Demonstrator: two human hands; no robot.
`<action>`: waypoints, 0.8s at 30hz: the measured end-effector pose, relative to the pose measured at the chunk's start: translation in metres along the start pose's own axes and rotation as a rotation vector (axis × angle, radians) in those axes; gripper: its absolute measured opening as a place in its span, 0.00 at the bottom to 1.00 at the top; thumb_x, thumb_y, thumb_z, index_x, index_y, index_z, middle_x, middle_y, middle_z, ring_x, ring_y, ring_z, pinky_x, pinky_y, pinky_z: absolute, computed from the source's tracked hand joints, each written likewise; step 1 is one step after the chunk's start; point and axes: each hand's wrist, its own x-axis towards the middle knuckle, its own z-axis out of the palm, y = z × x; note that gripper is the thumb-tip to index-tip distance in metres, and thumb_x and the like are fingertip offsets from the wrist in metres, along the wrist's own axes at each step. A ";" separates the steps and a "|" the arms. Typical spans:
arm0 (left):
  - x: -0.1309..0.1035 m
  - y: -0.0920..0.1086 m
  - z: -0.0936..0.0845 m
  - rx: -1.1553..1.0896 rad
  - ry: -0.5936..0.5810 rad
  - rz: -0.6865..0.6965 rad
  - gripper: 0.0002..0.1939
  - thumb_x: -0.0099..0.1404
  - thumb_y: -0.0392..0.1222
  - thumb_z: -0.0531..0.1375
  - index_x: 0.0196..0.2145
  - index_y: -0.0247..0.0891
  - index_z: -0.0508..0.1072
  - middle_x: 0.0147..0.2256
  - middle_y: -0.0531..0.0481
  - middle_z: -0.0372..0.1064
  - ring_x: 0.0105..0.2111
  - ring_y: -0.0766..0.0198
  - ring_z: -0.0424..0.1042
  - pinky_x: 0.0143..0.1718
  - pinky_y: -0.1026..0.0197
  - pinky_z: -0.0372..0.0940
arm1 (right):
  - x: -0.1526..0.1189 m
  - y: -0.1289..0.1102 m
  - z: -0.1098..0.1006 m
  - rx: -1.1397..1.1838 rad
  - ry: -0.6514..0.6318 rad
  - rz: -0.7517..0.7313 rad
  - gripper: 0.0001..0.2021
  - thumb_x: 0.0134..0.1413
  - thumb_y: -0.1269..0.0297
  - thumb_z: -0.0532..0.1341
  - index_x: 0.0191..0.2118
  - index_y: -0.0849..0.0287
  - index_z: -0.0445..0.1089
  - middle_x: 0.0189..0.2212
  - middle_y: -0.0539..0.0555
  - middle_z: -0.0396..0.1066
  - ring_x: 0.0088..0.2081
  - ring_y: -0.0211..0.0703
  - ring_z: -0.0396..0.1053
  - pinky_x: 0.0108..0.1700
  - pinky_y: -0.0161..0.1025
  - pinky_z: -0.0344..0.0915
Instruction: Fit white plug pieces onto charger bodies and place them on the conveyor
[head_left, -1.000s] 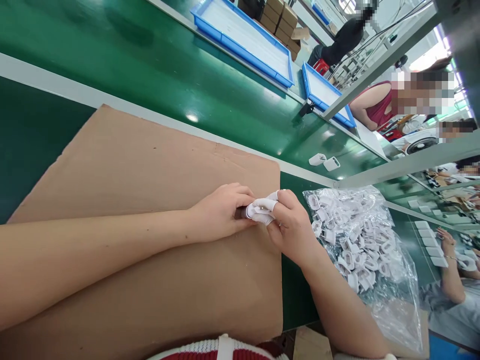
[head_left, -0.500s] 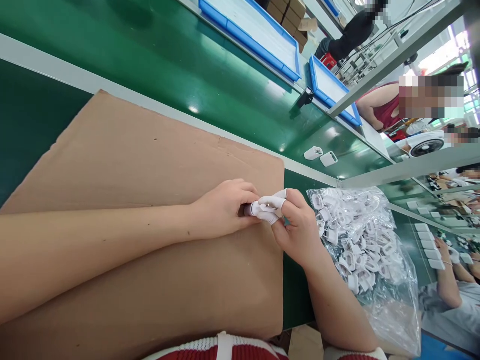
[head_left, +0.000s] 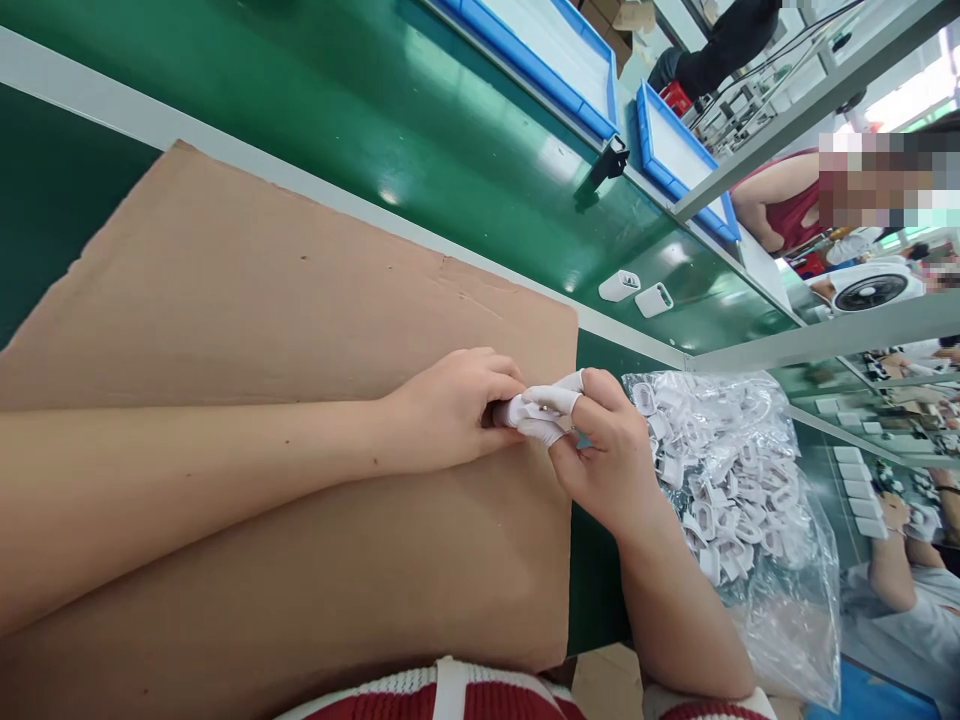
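Above the brown cardboard sheet (head_left: 315, 320), close to its right edge, both hands meet at a small white plastic part (head_left: 511, 412). My left hand (head_left: 457, 408) is closed around its left end, with the fingers curled and the palm side hidden. My right hand (head_left: 609, 440), with white finger covers on the thumb and fingers, pinches the part's right end. Fingers cover most of the part, so its full shape cannot be made out. Right of my right hand lies a clear plastic bag (head_left: 795, 610) with several white plastic pieces (head_left: 739, 505) in it.
Two white housings (head_left: 619, 286) stand on the green bench (head_left: 337, 130) beyond the grey rail. Blue-rimmed trays (head_left: 679, 150) and a black bracket (head_left: 609, 160) lie farther back. A metal post (head_left: 817, 330) crosses at right. Co-workers sit beyond, near a white fan (head_left: 870, 290).
The view has shifted slightly. Both hands stay together on the white part, with the right hand's fingers a little shifted. The grip of each hand looks the same.
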 end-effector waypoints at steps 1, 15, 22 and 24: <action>0.000 0.000 0.000 -0.003 0.001 -0.002 0.09 0.67 0.48 0.62 0.35 0.41 0.79 0.37 0.48 0.74 0.38 0.57 0.71 0.42 0.55 0.64 | 0.001 0.000 -0.001 0.009 -0.009 0.001 0.09 0.57 0.77 0.59 0.32 0.55 0.70 0.29 0.51 0.58 0.33 0.44 0.62 0.32 0.40 0.59; 0.003 0.017 -0.004 0.027 -0.037 -0.101 0.18 0.65 0.58 0.60 0.39 0.42 0.79 0.40 0.46 0.77 0.43 0.53 0.74 0.44 0.53 0.69 | -0.020 0.001 0.011 0.034 0.117 0.178 0.23 0.58 0.70 0.64 0.59 0.56 0.69 0.41 0.56 0.72 0.44 0.48 0.70 0.44 0.43 0.70; 0.057 -0.004 -0.058 0.136 0.241 -0.484 0.26 0.59 0.60 0.64 0.49 0.40 0.76 0.45 0.47 0.76 0.42 0.51 0.74 0.44 0.54 0.69 | -0.108 0.036 -0.065 -0.478 0.087 0.564 0.10 0.59 0.73 0.59 0.44 0.57 0.74 0.35 0.56 0.71 0.39 0.51 0.70 0.38 0.43 0.66; 0.078 -0.027 -0.081 0.286 0.326 -0.510 0.24 0.61 0.60 0.62 0.46 0.39 0.76 0.42 0.47 0.76 0.43 0.50 0.73 0.45 0.53 0.67 | -0.133 0.054 -0.079 -0.707 -0.034 0.811 0.11 0.54 0.76 0.58 0.41 0.61 0.73 0.38 0.60 0.71 0.42 0.56 0.69 0.39 0.44 0.63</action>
